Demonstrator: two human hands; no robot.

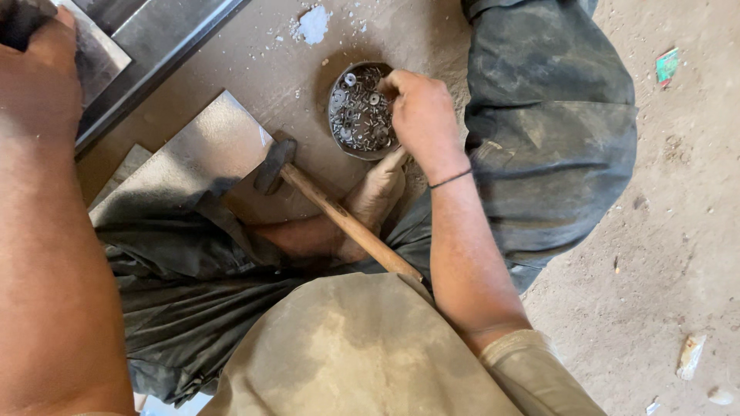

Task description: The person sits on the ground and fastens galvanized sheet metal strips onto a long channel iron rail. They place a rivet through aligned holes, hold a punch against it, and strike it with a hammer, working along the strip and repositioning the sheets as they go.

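A hammer [308, 192] with a wooden handle and dark head lies across the lap. Past it, the right hand [420, 115] pinches into a round metal tin [339, 127] of small screws and washers, maybe holding one. The left hand [38, 73] grips a grey metal sheet [100, 58].

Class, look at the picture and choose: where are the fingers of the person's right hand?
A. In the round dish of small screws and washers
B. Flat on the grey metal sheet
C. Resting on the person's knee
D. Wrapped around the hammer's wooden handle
A: the right hand reaches with its fingertips into the round dish of small metal parts, while the hammer lies unheld beside it.
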